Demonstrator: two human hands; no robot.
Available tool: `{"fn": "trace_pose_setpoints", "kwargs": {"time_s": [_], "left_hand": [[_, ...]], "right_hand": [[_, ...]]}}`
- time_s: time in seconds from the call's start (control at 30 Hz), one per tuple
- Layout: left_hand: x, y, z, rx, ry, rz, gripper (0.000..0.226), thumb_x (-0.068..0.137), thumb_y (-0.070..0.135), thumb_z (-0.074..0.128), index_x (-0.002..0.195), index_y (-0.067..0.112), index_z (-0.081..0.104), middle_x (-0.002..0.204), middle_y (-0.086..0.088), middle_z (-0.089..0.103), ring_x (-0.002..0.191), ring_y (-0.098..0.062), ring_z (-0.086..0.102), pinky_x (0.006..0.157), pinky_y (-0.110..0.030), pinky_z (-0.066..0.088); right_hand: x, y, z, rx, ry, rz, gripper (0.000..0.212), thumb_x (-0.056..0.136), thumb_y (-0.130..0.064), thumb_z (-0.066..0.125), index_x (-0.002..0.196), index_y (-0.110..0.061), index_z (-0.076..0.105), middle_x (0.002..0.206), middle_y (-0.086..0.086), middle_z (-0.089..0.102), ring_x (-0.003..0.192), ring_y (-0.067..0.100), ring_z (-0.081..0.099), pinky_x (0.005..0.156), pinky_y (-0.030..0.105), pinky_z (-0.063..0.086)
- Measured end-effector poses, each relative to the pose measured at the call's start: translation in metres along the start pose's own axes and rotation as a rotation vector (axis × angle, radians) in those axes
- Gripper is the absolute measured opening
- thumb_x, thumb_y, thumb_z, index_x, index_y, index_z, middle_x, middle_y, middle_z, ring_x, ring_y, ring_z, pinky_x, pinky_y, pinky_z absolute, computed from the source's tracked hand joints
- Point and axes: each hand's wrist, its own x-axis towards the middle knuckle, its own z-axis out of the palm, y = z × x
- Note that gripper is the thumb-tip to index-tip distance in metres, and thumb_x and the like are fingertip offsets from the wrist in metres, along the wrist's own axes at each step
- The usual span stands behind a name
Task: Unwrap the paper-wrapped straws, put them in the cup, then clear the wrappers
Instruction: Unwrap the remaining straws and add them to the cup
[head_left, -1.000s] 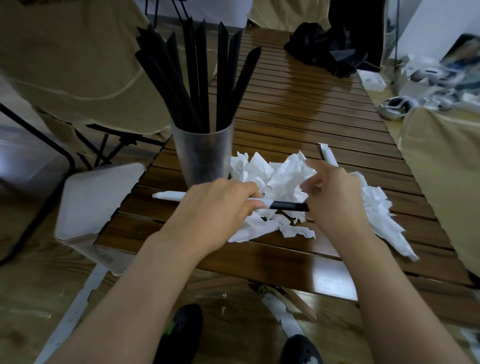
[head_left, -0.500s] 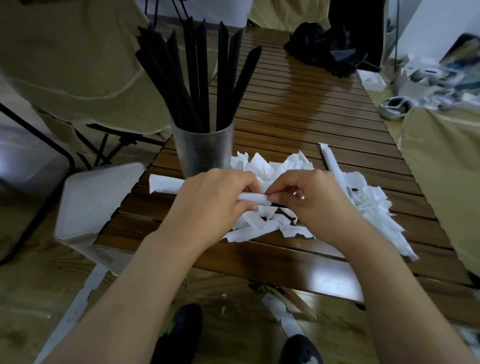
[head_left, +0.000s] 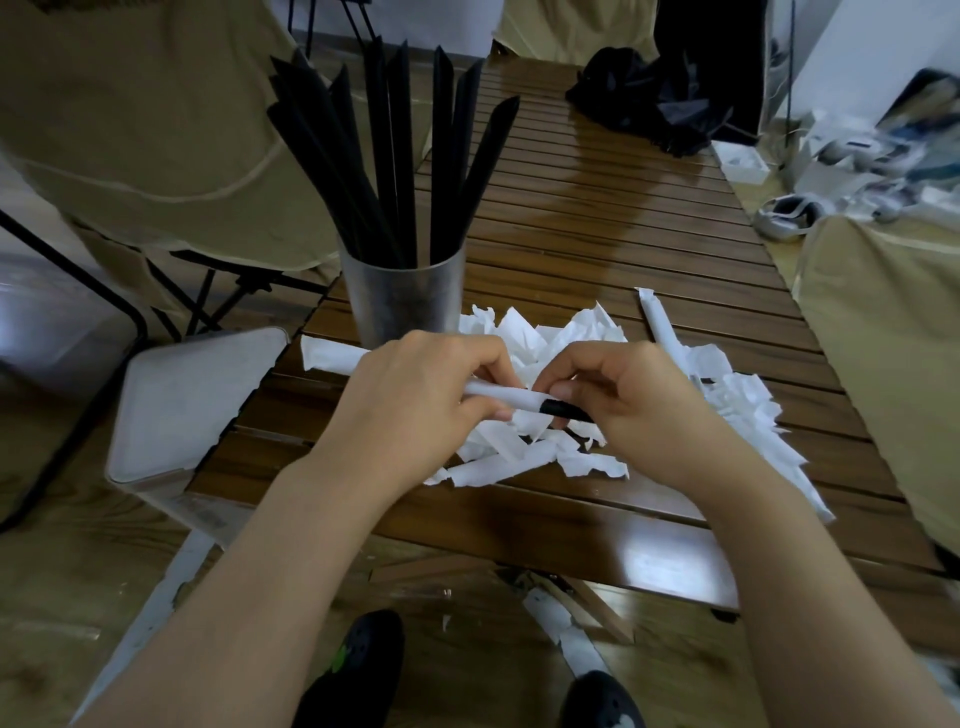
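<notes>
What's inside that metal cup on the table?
The cup holds a bunch of black straws, unwrapped, standing up and fanning out above the rim. Their lower ends and the cup's bottom are hidden by its wall.

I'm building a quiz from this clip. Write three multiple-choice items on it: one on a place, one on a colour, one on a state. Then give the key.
1. Where does the metal cup stand?
A. on the slatted wooden table, behind the left hand
B. on the floor
C. on the chair

2. What colour are the unwrapped straws in the cup?
A. white
B. black
C. red

3. What state is the straw between the hands in?
A. fully wrapped
B. fully bare
C. partly out of its paper wrapper

Key: A, the cup sits on the slats beside the torn wrappers; B, every one is black; C, a black end shows by the right hand while the left hand's grip holds the paper.
</notes>
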Motion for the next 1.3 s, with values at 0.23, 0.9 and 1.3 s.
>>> {"fn": "trace_pose_setpoints", "kwargs": {"time_s": [0.23,0.9,1.3], "left_hand": [[0.0,-0.004,-0.001,-0.002,-0.061,-0.008,0.016,0.084,0.039,0.068,0.1,0.04,0.067,0.094,0.018,0.069,0.083,-0.001,0.061,0.064,-0.012,0.037],[0.002,0.004,0.001,-0.027,-0.039,0.022,0.023,0.084,0.049,0.063,0.103,0.037,0.066,0.104,0.015,0.068,0.092,-0.004,0.061,0.079,-0.027,0.051],[0.002,0.004,0.0,-0.072,-0.039,0.032,0.026,0.087,0.045,0.06,0.107,0.034,0.072,0.1,0.013,0.072,0.087,-0.003,0.063,0.07,-0.014,0.045]], "right_hand": [[0.002,0.003,0.005,-0.087,-0.007,-0.008,0.018,0.087,-0.013,0.067,0.079,-0.029,0.071,0.064,-0.009,0.066,0.046,0.008,0.048,0.045,0.018,0.041],[0.004,0.0,0.017,-0.076,0.23,-0.016,0.025,0.089,-0.001,0.053,0.076,-0.022,0.058,0.076,-0.005,0.062,0.047,0.015,0.06,0.042,0.026,0.045],[0.005,0.005,0.011,-0.136,0.379,0.034,0.016,0.088,-0.006,0.055,0.078,-0.017,0.062,0.075,0.0,0.065,0.054,0.017,0.06,0.047,0.023,0.042]]}}
